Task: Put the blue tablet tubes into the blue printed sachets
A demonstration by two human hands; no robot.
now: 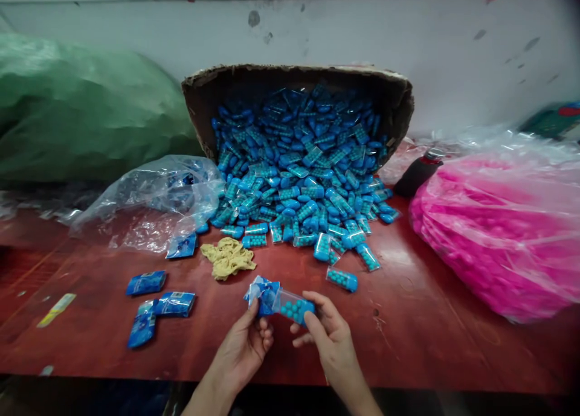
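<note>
Between thumb and fingers, my left hand [248,339] pinches a crinkled blue printed packet [267,296]. My right hand [330,330] grips a small clear pouch of turquoise balls [294,308] with a blue end. The pouch's left end meets the packet's right edge; whether it is inside the packet I cannot tell. Just beyond my hands, a similar pouch [342,279] lies by itself on the red table [408,343]. A large heap of such pouches [299,180] spills out of a cardboard box [199,111] tipped on its side.
Several blue packets [176,304] lie at left, near a yellow strip [57,310]. A crumpled yellow piece [228,258] sits before the heap. A clear plastic bag [149,204] and green sack [81,108] stand left; a pink-filled bag [493,235] and dark bottle [419,171] right.
</note>
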